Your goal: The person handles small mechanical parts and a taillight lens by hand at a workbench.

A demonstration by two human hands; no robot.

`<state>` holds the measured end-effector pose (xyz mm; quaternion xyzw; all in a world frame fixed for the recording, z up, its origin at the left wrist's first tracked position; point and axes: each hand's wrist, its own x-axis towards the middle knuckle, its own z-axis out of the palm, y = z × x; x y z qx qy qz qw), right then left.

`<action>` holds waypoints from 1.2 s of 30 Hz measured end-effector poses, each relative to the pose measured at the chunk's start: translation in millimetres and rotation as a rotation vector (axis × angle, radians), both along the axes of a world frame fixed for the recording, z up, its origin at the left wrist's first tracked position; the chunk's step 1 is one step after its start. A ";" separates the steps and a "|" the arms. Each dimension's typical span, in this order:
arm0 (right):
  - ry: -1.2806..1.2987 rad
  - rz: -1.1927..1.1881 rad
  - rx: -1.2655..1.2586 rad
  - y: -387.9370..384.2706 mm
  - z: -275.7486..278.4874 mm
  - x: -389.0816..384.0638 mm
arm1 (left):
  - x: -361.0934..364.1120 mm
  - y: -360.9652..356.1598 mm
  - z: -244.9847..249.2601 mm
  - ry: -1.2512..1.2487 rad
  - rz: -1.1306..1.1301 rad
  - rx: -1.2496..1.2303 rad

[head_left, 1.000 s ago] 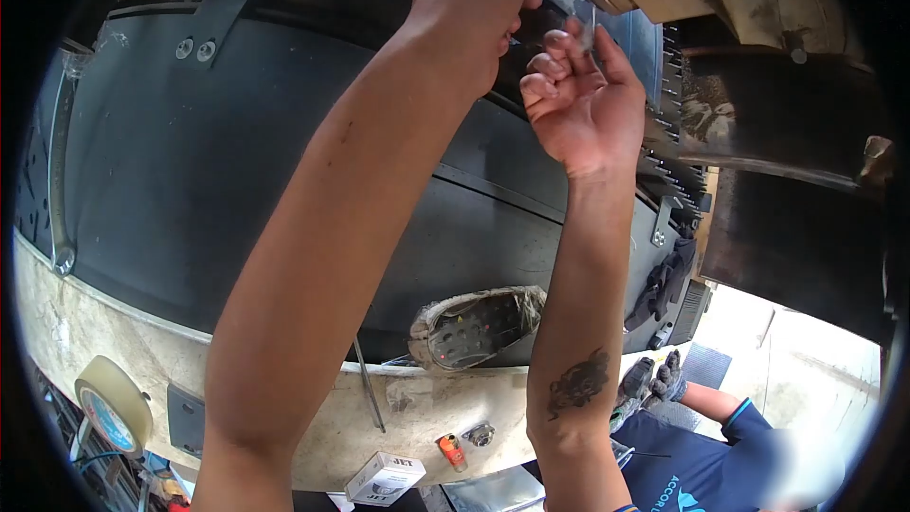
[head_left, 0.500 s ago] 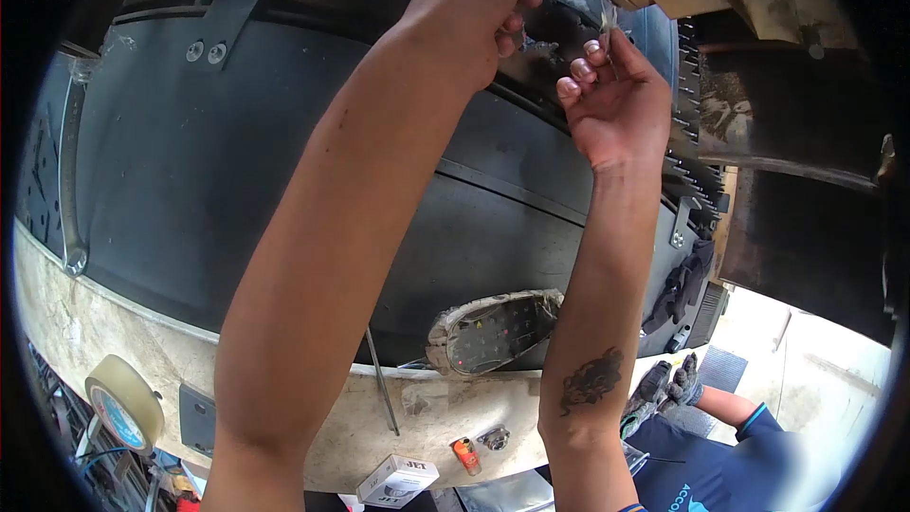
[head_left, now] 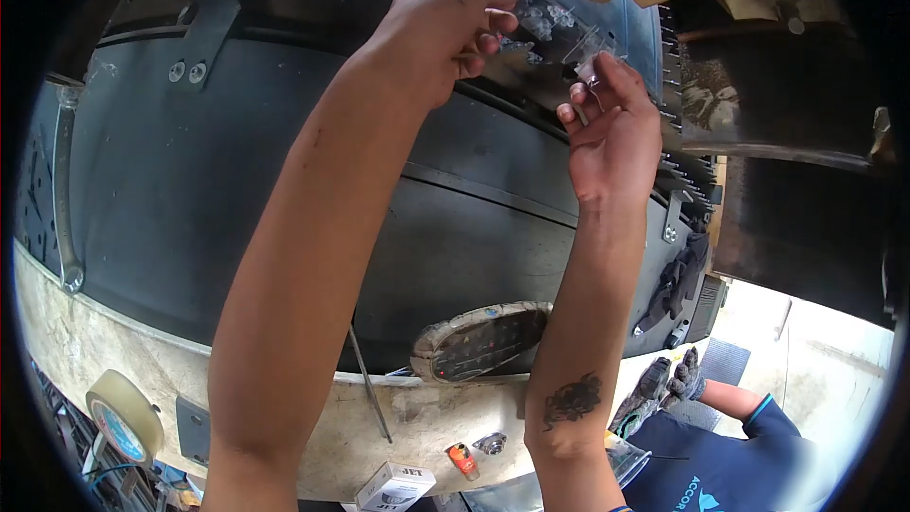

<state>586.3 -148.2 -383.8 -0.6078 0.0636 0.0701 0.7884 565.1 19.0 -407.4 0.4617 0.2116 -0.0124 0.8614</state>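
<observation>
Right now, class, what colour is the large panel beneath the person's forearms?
Dark grey; the large panel shows best in the head view.

Down along that pale ledge (head_left: 431, 410) there's a tape roll (head_left: 128, 417), a small orange object (head_left: 463, 461) and a white JET box (head_left: 395, 489).

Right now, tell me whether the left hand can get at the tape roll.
Probably yes, if it draws back: the left hand is up near the top of view, but nothing covers the tape roll, left of the forearm.
</observation>
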 end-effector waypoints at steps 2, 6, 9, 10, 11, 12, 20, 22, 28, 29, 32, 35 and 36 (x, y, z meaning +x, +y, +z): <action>-0.004 0.008 -0.078 -4.3 0.8 -2.4 | -1.0 -2.7 -1.1 -0.016 -0.006 -0.015; -0.020 0.002 -0.121 -6.2 6.5 -6.8 | -0.4 -6.4 -6.5 -0.067 -0.046 -0.055; -0.037 -0.073 -0.068 -5.0 7.6 -7.7 | 0.7 -9.3 -8.1 -0.073 -0.056 -0.071; -0.033 -0.070 -0.057 -5.2 7.4 -8.0 | 0.6 -10.3 -9.7 -0.073 -0.058 -0.075; -0.031 -0.065 -0.045 -5.1 7.7 -8.2 | -0.1 -10.6 -10.3 -0.108 -0.057 -0.086; -0.034 -0.064 -0.048 -4.9 8.5 -8.4 | -0.4 -11.3 -10.7 -0.143 -0.056 -0.098; -0.046 -0.042 -0.003 -8.8 6.9 -9.5 | -2.8 -14.0 -13.4 -0.241 -0.086 -0.169; -0.060 -0.029 0.019 -7.3 7.6 -11.4 | -3.8 -14.5 -13.5 -0.255 -0.087 -0.182; -0.080 0.024 0.147 -3.0 8.7 -16.2 | -1.6 -15.9 -22.4 -0.432 -0.105 -0.400; -0.081 0.034 0.180 -2.3 9.7 -17.6 | -1.9 -16.9 -21.9 -0.415 -0.111 -0.454; -0.084 0.046 0.194 -0.5 12.0 -22.2 | -1.8 -20.4 -26.9 -0.423 -0.118 -0.558; -0.096 0.038 0.176 -0.5 15.1 -24.6 | -1.2 -24.4 -31.0 -0.466 -0.119 -0.642; -0.095 0.045 0.173 -0.9 16.0 -24.9 | -2.4 -26.3 -29.9 -0.482 -0.117 -0.679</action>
